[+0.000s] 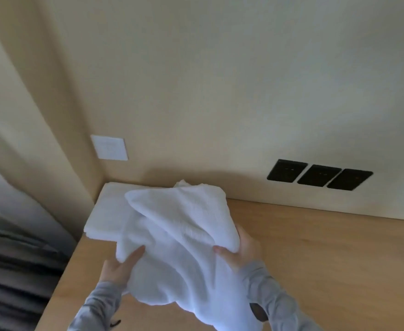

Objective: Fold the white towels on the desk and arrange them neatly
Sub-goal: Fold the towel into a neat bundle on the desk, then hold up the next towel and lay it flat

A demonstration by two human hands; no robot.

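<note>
My left hand [118,268] comes up from seven o'clock and my right hand [244,247] from five, both sleeved forearms raised over the counter [327,259]. Bare wood runs toward three o'clock, and the wall [220,91] closes off twelve. My fingers [134,254] pinch the loose white towel [179,235], bunched between both hands and overlapping a folded towel [105,211] at ten o'clock.

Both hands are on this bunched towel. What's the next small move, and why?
Probably lower the loose towel and spread it flat on the desk right of the folded towel: left hand and right hand grip it crumpled, with no straight edge showing.
</note>
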